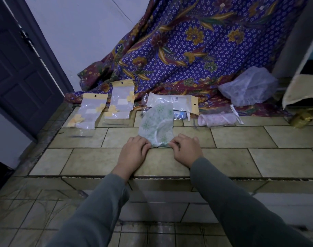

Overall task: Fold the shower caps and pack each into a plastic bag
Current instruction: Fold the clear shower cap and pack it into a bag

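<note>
Lower frame: two grey sleeves (241,202) are reaching up from the bottom edge over a tiled step (91,163).

Centre: the left hand (134,152) and right hand (185,150) are resting side by side on the tile, each pinching a near corner of a shower cap (156,122) — fingers curled onto its lower edge. The cap, translucent white with green sprigs, is lying flat and folded, stretching away from the hands toward the upper middle.

Behind it: a plastic bag with a yellow header (182,102) is lying partly under the cap's far end. To the left, two packed bags (91,111) are sitting side by side; to the right, a pink packed bag (218,119).

Far: a crumpled clear bag (248,86) is resting against a purple floral cloth (196,41) — upper right. A dark door (18,68) is standing at upper left.
</note>
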Tool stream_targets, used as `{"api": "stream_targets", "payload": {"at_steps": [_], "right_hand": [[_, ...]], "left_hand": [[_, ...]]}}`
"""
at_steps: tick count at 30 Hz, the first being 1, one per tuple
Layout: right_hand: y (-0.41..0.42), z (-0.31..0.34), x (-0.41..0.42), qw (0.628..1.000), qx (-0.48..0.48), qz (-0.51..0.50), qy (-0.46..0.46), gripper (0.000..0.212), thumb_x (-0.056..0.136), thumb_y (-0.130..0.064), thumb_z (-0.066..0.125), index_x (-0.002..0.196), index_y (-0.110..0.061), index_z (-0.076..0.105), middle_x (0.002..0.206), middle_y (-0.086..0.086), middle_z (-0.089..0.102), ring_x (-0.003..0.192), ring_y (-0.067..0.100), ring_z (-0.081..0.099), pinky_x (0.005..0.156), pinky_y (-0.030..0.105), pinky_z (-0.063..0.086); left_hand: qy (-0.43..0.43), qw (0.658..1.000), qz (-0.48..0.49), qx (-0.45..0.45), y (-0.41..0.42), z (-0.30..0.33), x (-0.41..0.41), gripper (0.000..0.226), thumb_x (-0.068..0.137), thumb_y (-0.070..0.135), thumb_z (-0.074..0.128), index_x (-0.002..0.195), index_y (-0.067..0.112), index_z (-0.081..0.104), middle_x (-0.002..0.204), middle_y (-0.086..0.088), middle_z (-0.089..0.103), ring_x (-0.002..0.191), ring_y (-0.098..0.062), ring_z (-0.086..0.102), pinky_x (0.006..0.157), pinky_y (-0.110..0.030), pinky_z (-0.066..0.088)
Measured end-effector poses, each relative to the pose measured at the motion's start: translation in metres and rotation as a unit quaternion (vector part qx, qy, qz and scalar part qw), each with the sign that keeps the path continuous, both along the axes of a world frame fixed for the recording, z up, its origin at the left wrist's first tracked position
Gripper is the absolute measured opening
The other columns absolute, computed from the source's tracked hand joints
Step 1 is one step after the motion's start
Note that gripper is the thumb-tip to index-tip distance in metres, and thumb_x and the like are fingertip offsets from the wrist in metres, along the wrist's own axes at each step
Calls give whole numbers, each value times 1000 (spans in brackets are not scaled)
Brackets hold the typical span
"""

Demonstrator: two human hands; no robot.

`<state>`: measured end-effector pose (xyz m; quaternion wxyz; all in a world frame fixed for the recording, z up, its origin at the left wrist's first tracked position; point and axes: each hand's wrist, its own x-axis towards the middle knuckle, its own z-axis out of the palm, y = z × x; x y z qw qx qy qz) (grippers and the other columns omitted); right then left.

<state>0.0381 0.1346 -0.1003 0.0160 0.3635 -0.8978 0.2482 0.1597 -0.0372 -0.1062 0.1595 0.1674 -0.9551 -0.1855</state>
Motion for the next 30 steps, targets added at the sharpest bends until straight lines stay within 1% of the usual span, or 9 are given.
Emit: {"api": "stream_targets", "payload": {"at_steps": [4, 8, 13, 15, 17, 20, 23, 27, 30], "right_hand": [[-6, 5, -5, 997, 32, -33, -66, 22, 95, -37, 44, 93, -28, 64, 98, -6, 61, 91, 19, 58, 88, 35, 28], [-12, 7, -7, 995, 42, -50, -73, 25, 93, -37, 41, 93, -26, 64, 98, -3, 63, 93, 20, 58, 91, 37, 31], [-16, 4, -6, 997, 47, -65, 18, 24, 91, -40, 48, 106, -28, 62, 104, -2, 58, 102, 21, 52, 87, 38, 34], [-18, 3, -6, 997, 7, -48, 63, 14, 87, -36, 57, 98, -28, 63, 98, -3, 58, 98, 21, 53, 81, 37, 33], [-19, 0, -6, 994, -20, -15, 103, 5, 83, -29, 63, 86, -28, 67, 87, -5, 61, 88, 22, 56, 75, 35, 28], [-16, -3, -7, 994, -12, 6, 111, 10, 88, -32, 61, 89, -29, 70, 89, -8, 67, 84, 21, 57, 74, 35, 21], [-10, -5, -8, 993, 10, 8, 115, 21, 89, -46, 57, 97, -33, 72, 97, -13, 67, 90, 18, 57, 76, 35, 19], [-5, -3, -10, 995, 33, 15, 96, 32, 86, -57, 53, 109, -40, 68, 96, -13, 65, 92, 15, 53, 75, 34, 17], [-3, 0, -15, 995, 32, 16, 93, 33, 86, -60, 51, 108, -42, 68, 95, -13, 65, 91, 14, 53, 77, 34, 18]], "left_hand": [[-24, 998, 45, 45, -1, 5, -11, 25, 97, 37, 44, 87, 19, 57, 88, 1, 61, 91, -24, 49, 73, -38, 43], [-32, 997, 76, 6, 3, 8, -17, 27, 98, 38, 42, 91, 18, 58, 89, -2, 64, 91, -24, 50, 68, -36, 41], [-45, 991, 74, -105, 5, 10, -22, 20, 96, 36, 46, 98, 20, 58, 90, -2, 66, 90, -27, 52, 68, -36, 36], [-15, 985, 58, -159, 2, 7, -21, 13, 90, 33, 55, 94, 21, 60, 89, -3, 63, 86, -29, 51, 67, -36, 37], [24, 983, 26, -180, -2, 3, -22, 16, 85, 32, 53, 85, 20, 63, 88, -4, 58, 79, -28, 51, 63, -35, 39], [58, 991, -15, -119, -6, -1, -22, 33, 86, 39, 44, 81, 19, 69, 85, -1, 59, 74, -25, 53, 60, -31, 44], [54, 997, -47, -29, -13, -5, -14, 42, 85, 51, 48, 95, 19, 74, 92, 2, 61, 85, -17, 53, 75, -26, 45], [38, 997, -51, 37, -25, -2, -7, 35, 80, 40, 70, 107, 17, 73, 99, 8, 61, 92, -9, 46, 84, -12, 32], [40, 997, -39, 54, -25, -1, -8, 30, 80, 34, 72, 106, 19, 73, 97, 10, 60, 93, -7, 45, 83, -5, 28]]}}
